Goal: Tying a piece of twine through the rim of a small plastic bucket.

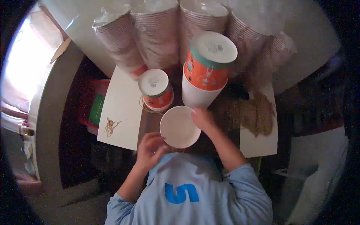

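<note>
A white paper tub [180, 126] is tipped toward me at the table's near side, its round inside facing up. My right hand [203, 119] is closed on its upper right rim. My left hand [152, 149] is beside the tub's lower left edge, fingers curved and apart; whether a fingertip touches the rim I cannot tell. Beyond the tub stands an upside-down orange and green printed tub [207, 71] on top of a white tub [200, 92]. To its left is a smaller upside-down printed tub [156, 98], with tan cord looped around its base.
Tall plastic-wrapped stacks of paper tubs [154, 35] line the back against the wall. A small tangle of tan cord [111, 126] lies on the white board [123, 101] at left. Brown fibrous material [258, 114] covers part of the right board. A red crate [92, 101] stands beyond the left edge.
</note>
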